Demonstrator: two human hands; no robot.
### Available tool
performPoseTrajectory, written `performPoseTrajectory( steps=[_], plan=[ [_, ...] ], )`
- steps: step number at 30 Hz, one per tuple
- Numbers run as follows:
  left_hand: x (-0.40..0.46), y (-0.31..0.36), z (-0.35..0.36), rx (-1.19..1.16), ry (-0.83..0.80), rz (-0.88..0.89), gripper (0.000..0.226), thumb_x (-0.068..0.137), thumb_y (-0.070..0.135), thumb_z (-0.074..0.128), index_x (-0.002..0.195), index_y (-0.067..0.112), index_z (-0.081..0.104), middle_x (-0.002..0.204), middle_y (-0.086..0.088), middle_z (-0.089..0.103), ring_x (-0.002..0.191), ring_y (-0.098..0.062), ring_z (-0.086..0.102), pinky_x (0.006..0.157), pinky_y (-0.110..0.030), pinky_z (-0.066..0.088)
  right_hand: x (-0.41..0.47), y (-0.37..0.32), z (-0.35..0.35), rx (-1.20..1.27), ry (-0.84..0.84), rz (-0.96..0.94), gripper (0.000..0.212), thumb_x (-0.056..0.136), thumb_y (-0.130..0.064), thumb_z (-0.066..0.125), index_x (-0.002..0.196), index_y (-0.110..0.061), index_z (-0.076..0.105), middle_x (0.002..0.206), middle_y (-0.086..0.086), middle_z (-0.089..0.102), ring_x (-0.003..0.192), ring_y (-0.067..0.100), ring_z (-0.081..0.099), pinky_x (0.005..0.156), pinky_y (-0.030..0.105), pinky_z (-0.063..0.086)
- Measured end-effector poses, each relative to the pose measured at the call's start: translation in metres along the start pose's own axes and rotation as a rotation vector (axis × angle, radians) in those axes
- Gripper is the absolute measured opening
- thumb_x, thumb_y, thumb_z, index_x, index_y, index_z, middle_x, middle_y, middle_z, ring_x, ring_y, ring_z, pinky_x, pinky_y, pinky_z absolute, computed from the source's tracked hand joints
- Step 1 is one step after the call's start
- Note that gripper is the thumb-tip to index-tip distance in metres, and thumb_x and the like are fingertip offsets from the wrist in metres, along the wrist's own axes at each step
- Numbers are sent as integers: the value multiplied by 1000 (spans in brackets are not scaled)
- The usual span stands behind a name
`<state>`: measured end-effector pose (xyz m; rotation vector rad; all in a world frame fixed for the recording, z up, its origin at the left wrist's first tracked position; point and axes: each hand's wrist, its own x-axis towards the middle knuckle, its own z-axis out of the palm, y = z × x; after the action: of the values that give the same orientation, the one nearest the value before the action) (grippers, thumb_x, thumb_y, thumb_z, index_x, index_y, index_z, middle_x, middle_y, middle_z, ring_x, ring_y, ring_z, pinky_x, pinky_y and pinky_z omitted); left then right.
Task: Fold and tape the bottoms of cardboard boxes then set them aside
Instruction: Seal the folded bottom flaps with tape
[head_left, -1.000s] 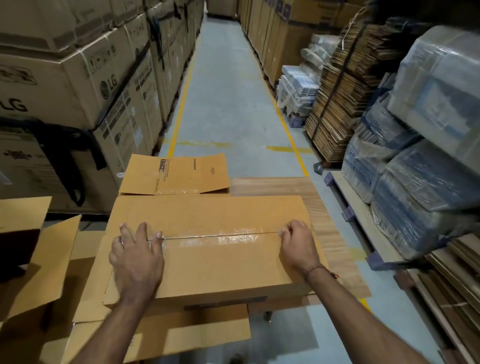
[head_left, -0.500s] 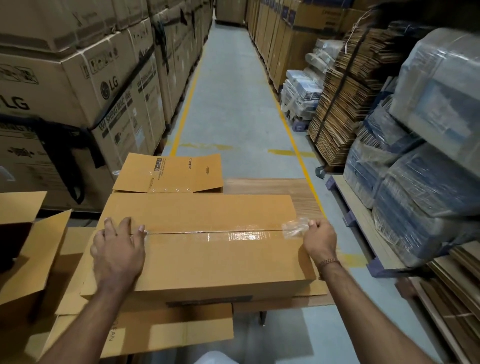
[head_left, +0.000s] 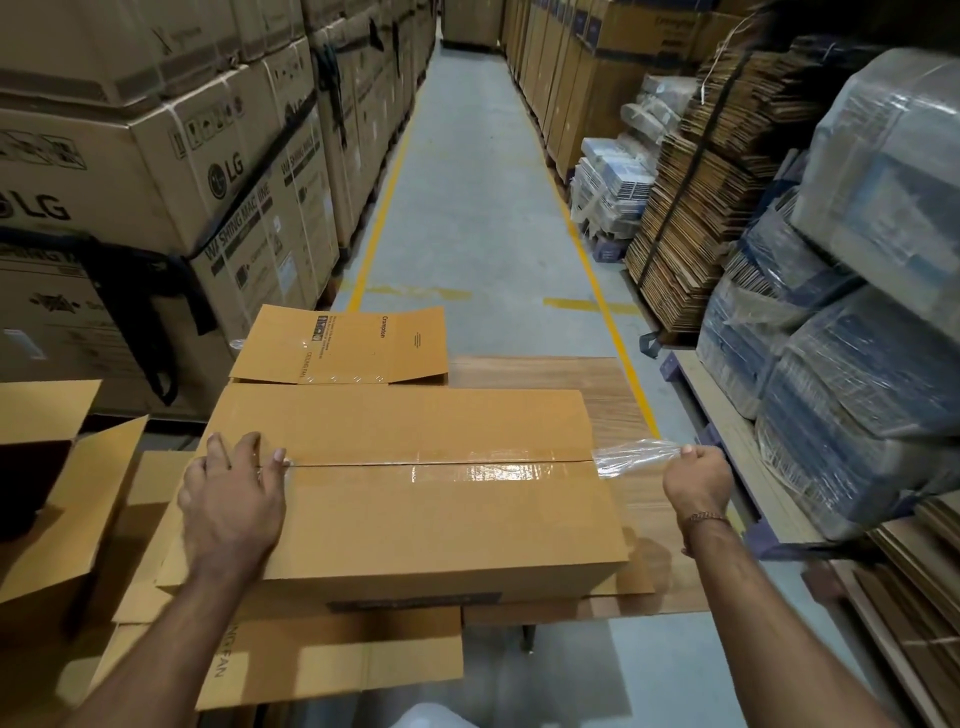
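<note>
I see a box (head_left: 415, 499) of matt brown corrugated cardboard, its seam covered by glossy clear plastic tape (head_left: 498, 470) that crinkles where it leaves the edge. The worktop (head_left: 613, 395) shows smooth wood grain. Bundles (head_left: 857, 415) at right wear shiny plastic wrap; the floor (head_left: 467, 208) is dull concrete.

Box (head_left: 415, 499) lies on table (head_left: 613, 395), before me. My left hand (head_left: 234, 499) rests on its left end; my right hand (head_left: 696, 478) is off its right end, tape (head_left: 634, 454) between. Flat carton (head_left: 343, 345) behind box. Open box (head_left: 47, 467) left.
</note>
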<state>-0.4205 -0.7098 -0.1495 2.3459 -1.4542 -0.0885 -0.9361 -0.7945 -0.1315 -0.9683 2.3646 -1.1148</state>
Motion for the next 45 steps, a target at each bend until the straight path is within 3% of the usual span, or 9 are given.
performPoseTrajectory(
  steps=[4, 9, 12, 15, 18, 24, 31, 39, 45],
  plan=[
    [1, 0, 3, -1, 6, 5, 62, 107, 59, 29, 153, 19, 44, 161, -24, 36, 139, -48, 40, 110, -66, 39, 17, 16, -1, 16, -62, 63, 26, 103, -33, 51, 87, -15, 61, 93, 11, 70, 88, 38, 70, 87, 53, 60],
    [2, 0, 4, -1, 12, -9, 62, 106, 60, 30, 152, 21, 45, 161, -23, 37, 141, -46, 39, 111, -65, 38, 32, 26, -4, 55, -52, 164, 28, 102, -31, 49, 91, -10, 64, 92, 19, 70, 87, 39, 70, 85, 47, 59],
    [2, -1, 4, -6, 11, -7, 63, 106, 61, 29, 152, 21, 45, 162, -22, 36, 141, -46, 39, 111, -65, 38, 20, 14, -15, 153, -57, 193, 30, 107, -23, 47, 85, -7, 58, 75, 13, 58, 65, 31, 59, 71, 44, 57],
    [2, -2, 5, -19, 16, -2, 63, 107, 60, 30, 153, 20, 46, 161, -23, 37, 141, -46, 39, 112, -65, 37, 15, 11, -21, 390, -167, 268, 19, 110, -10, 37, 103, -6, 54, 77, 8, 48, 57, 19, 40, 51, 30, 43],
    [1, -2, 5, -27, 17, -11, 63, 106, 60, 31, 152, 19, 46, 161, -23, 37, 141, -45, 40, 112, -66, 38, 15, 19, -22, 376, -115, 298, 22, 108, -11, 42, 114, 0, 60, 84, 9, 57, 63, 24, 49, 55, 33, 44],
    [-2, -8, 0, -122, 13, 97, 65, 95, 72, 53, 139, 24, 60, 166, -8, 32, 148, -34, 33, 112, -65, 36, -44, -19, -28, -9, 173, -188, 18, 105, -16, 49, 113, -4, 61, 114, 22, 61, 105, 40, 54, 89, 47, 43],
    [-1, -13, -3, -249, 66, 70, 54, 86, 68, 68, 123, 29, 73, 158, 3, 47, 143, -23, 39, 113, -57, 41, -143, -45, 46, -61, -148, -763, 10, 95, -9, 65, 103, -16, 65, 99, 3, 61, 95, 25, 54, 85, 42, 44],
    [-6, -11, 3, -197, 147, 136, 21, 94, 41, 73, 101, 21, 75, 139, 1, 62, 127, -21, 51, 103, -44, 49, -250, -72, 116, -161, -354, -944, 11, 95, -17, 59, 103, -23, 62, 99, -6, 54, 93, 17, 50, 84, 37, 45],
    [-1, -6, 2, -110, 148, 191, 23, 102, 36, 62, 111, 18, 73, 124, 3, 66, 119, -16, 54, 111, -47, 44, -291, -85, 141, -216, -382, -991, 11, 96, -21, 58, 106, -25, 62, 102, -8, 54, 94, 15, 50, 84, 31, 46]
  ],
)
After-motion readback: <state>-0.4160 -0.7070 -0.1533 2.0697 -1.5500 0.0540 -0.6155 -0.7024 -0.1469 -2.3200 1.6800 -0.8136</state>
